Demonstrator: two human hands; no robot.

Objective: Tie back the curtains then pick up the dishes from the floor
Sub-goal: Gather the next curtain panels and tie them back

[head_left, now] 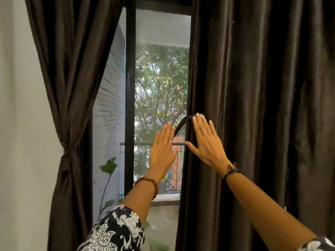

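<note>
The tie-back strap [181, 125] slants between both flat, straight-fingered hands; right hand [206, 140] presses the loose right curtain [253, 105]; left hand [163, 147] just beside.

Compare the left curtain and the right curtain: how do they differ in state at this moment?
The left curtain is gathered and cinched at its waist by a tie-back; the right curtain hangs loose and straight. The left curtain is untouched, while the right hand lies flat on the right curtain's edge, with a dark strap running between it and the left hand. Both are the same dark brown, glossy fabric.
</note>
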